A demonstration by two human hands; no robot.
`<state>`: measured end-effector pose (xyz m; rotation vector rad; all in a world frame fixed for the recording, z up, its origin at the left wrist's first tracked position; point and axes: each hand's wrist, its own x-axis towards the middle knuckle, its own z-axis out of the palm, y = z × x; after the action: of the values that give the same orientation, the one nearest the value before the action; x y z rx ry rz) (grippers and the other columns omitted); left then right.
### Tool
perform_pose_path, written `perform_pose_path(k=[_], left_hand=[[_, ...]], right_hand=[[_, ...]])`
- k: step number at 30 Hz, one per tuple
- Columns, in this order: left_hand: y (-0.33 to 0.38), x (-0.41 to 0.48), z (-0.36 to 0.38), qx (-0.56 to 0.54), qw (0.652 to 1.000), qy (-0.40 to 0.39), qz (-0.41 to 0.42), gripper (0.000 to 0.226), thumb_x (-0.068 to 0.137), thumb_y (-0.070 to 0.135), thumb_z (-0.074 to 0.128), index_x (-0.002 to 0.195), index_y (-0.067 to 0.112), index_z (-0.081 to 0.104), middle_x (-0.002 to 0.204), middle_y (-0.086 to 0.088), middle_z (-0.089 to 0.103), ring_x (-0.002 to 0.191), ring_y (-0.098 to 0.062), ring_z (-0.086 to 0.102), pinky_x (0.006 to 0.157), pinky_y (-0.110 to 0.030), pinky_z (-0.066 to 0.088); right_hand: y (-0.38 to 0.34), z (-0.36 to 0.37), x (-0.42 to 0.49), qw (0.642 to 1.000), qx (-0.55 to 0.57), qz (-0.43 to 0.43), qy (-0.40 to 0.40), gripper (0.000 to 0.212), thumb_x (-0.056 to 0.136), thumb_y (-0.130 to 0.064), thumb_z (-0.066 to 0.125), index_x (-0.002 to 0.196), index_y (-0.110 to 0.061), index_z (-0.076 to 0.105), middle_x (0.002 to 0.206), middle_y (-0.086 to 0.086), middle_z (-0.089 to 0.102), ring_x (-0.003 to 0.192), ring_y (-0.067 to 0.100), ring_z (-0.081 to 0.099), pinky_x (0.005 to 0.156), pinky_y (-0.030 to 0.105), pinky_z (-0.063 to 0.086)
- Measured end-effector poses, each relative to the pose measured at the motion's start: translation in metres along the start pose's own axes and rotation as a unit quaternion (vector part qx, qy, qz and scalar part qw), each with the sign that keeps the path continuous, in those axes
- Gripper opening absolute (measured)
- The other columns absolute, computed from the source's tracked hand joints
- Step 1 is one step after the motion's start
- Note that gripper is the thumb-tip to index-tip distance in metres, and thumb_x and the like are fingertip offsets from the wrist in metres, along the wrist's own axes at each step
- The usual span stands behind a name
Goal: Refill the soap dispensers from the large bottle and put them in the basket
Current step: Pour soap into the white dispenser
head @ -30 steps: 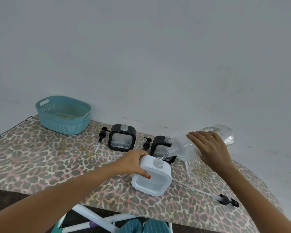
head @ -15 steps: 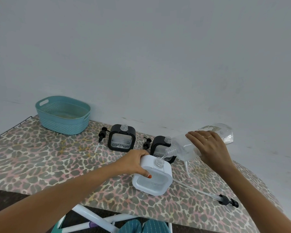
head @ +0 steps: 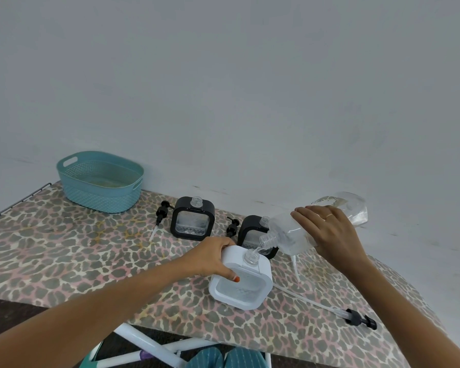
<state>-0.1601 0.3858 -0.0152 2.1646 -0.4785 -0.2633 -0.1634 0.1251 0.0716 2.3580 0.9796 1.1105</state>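
while the pour carries on much as it did a second ago, the only shift is small: the large clear plastic bottle (head: 287,236) has kept its steep tilt, its threaded mouth hanging just above the open neck of the white square-framed dispenser (head: 266,274), and a thin clear stream joins the two. that suggests the first refill is under way rather than finished, with liquid showing only low in the dispenser's transparent window. the right hand (head: 327,235) grips the bottle from above, fingers spread and curled over its smooth rounded body, a thin ring on one of them. the left hand (head: 210,257) steadies the dispenser at its top left corner, fingers wrapped behind the frame and the thumb, its nail painted orange, pressed on the front. the dispenser stands near the middle of the leopard-print fabric board cover (head: 64,248). just beyond it the left black square-framed dispenser (head: 192,219) and the right black square-framed dispenser (head: 250,231) wait uncapped, glossy frames round clear panes, the right one partly hidden behind the bottle. a short black pump head (head: 161,212) lies beside the left one, and a long-tubed black pump (head: 359,317) lies near the right edge. the teal woven-look plastic basket (head: 98,195) sits at the far left, well apart, holding no dispensers yet.
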Motion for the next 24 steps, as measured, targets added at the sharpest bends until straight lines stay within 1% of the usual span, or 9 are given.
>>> perform_pose_path(k=[4, 9, 11, 13, 15, 19, 21, 22, 24], left_hand=[[0.0008, -0.0004, 0.0003, 0.000, 1.000, 0.001, 0.002, 0.052, 0.059, 0.023, 0.085, 0.101, 0.019, 0.054, 0.106, 0.001, 0.062, 0.099, -0.016, 0.060, 0.088, -0.032, 0.051], [0.0021, -0.0006, 0.0009, -0.003, 1.000, 0.000, 0.000, 0.059, 0.059, 0.023, 0.085, 0.109, 0.013, 0.056, 0.111, -0.002, 0.062, 0.102, -0.017, 0.060, 0.090, -0.033, 0.051], [0.0028, -0.0004, 0.0012, -0.004, 1.000, 0.000, 0.001, 0.059, 0.059, 0.023, 0.085, 0.109, 0.013, 0.056, 0.111, -0.002, 0.062, 0.101, -0.017, 0.060, 0.090, -0.032, 0.051], [0.0033, -0.0004, 0.0016, -0.007, 1.000, 0.001, 0.001, 0.058, 0.059, 0.022, 0.085, 0.109, 0.014, 0.056, 0.109, 0.000, 0.062, 0.101, -0.016, 0.059, 0.088, -0.029, 0.050], [0.0037, -0.0004, 0.0023, -0.008, 1.000, 0.001, 0.001, 0.058, 0.060, 0.022, 0.085, 0.109, 0.014, 0.056, 0.107, 0.001, 0.061, 0.100, -0.016, 0.059, 0.087, -0.028, 0.050], [0.0046, 0.0002, 0.0030, -0.009, 1.000, -0.003, 0.000, 0.059, 0.060, 0.022, 0.085, 0.110, 0.014, 0.056, 0.110, 0.000, 0.062, 0.101, -0.016, 0.059, 0.089, -0.030, 0.051], [0.0051, 0.0006, 0.0031, -0.008, 1.000, -0.005, 0.000, 0.060, 0.060, 0.022, 0.085, 0.111, 0.013, 0.056, 0.112, -0.001, 0.062, 0.102, -0.016, 0.059, 0.090, -0.031, 0.051], [0.0055, 0.0007, 0.0031, -0.007, 1.000, -0.004, 0.000, 0.060, 0.060, 0.022, 0.085, 0.111, 0.013, 0.056, 0.112, -0.001, 0.062, 0.102, -0.016, 0.059, 0.090, -0.031, 0.051], [0.0058, 0.0006, 0.0032, -0.006, 1.000, -0.004, 0.000, 0.061, 0.060, 0.022, 0.085, 0.112, 0.013, 0.056, 0.112, -0.001, 0.062, 0.102, -0.016, 0.059, 0.089, -0.030, 0.051]], right_hand=[[-0.0005, 0.0004, 0.0007, 1.000, -0.004, -0.007, -0.009, 0.068, 0.049, 0.016, 0.072, 0.108, -0.011, 0.050, 0.099, 0.006, 0.071, 0.085, 0.026, 0.068, 0.071, 0.033, 0.052], [-0.0011, -0.0007, 0.0021, 1.000, -0.009, -0.015, -0.015, 0.065, 0.053, 0.016, 0.070, 0.109, -0.011, 0.050, 0.100, 0.005, 0.070, 0.088, 0.026, 0.068, 0.073, 0.033, 0.050], [-0.0013, -0.0009, 0.0031, 1.000, -0.017, -0.018, -0.014, 0.064, 0.055, 0.016, 0.070, 0.108, -0.011, 0.050, 0.100, 0.005, 0.070, 0.088, 0.026, 0.068, 0.075, 0.034, 0.046], [-0.0012, -0.0010, 0.0040, 0.999, -0.023, -0.020, -0.010, 0.062, 0.056, 0.017, 0.070, 0.108, -0.011, 0.051, 0.101, 0.005, 0.070, 0.088, 0.026, 0.068, 0.078, 0.033, 0.038], [-0.0009, -0.0015, 0.0046, 0.999, -0.028, -0.023, -0.009, 0.060, 0.057, 0.016, 0.071, 0.107, -0.010, 0.053, 0.101, 0.006, 0.070, 0.088, 0.026, 0.068, 0.079, 0.033, 0.035], [-0.0013, -0.0034, 0.0058, 0.999, -0.036, -0.037, -0.008, 0.054, 0.060, 0.013, 0.072, 0.105, -0.010, 0.055, 0.100, 0.006, 0.070, 0.088, 0.026, 0.068, 0.081, 0.033, 0.035], [-0.0010, -0.0035, 0.0059, 0.998, -0.041, -0.043, -0.006, 0.052, 0.061, 0.011, 0.072, 0.106, -0.011, 0.055, 0.101, 0.006, 0.070, 0.089, 0.025, 0.067, 0.081, 0.034, 0.038], [-0.0006, -0.0031, 0.0055, 0.998, -0.044, -0.046, -0.002, 0.051, 0.064, 0.012, 0.070, 0.106, -0.011, 0.055, 0.101, 0.005, 0.070, 0.089, 0.024, 0.067, 0.080, 0.034, 0.040], [0.0008, -0.0018, 0.0044, 0.998, -0.042, -0.053, 0.008, 0.043, 0.072, 0.013, 0.057, 0.107, -0.011, 0.053, 0.102, 0.005, 0.070, 0.089, 0.025, 0.067, 0.081, 0.034, 0.038]])
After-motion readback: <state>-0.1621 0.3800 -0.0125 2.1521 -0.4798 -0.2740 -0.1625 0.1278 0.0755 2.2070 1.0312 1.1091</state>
